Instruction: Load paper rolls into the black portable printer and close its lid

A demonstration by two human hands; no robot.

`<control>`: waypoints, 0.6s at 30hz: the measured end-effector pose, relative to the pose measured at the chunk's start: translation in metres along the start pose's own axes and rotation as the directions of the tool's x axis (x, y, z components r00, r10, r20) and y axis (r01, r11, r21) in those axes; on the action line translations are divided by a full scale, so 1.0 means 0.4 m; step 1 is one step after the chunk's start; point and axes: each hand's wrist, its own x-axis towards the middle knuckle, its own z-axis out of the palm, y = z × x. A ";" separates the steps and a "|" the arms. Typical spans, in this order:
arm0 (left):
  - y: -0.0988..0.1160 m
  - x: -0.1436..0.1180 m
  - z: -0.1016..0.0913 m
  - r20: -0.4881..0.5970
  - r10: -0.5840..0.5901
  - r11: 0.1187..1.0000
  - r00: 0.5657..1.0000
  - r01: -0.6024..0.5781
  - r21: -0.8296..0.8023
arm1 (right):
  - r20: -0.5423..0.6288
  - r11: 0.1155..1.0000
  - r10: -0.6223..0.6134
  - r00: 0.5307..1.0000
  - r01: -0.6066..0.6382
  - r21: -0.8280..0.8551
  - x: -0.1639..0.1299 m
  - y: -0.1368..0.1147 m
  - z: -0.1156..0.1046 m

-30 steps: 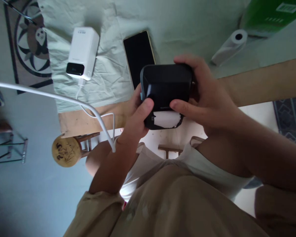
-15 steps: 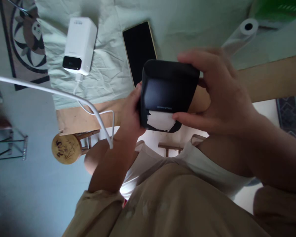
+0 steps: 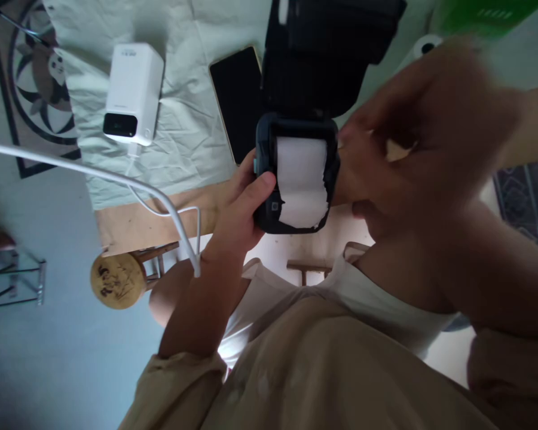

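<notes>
Printer [image 3: 305, 121]: gripped in the left hand [image 3: 240, 209], thumb on its rim, above the desk's [image 3: 138, 224] near edge.
Right hand [image 3: 439, 131]: blurred beside the printer's right side; cannot tell whether it grips.
Room: phone [image 3: 237, 101] close by, power bank [image 3: 137, 83] farther left, cloth [image 3: 188, 119] between.
Look: black, lid [image 3: 318, 71] raised, ragged white paper [image 3: 302, 179] showing.

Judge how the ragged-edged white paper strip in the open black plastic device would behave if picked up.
The white paper strip would probably flex easily, as it looks thin and bowed; its ragged edge suggests it tears readily.
</notes>
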 end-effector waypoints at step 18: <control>0.004 -0.004 0.006 0.059 -0.017 1.000 0.998 0.017 -0.003 | 0.255 0.991 -0.097 0.962 0.071 0.111 -0.008 -0.005 -0.034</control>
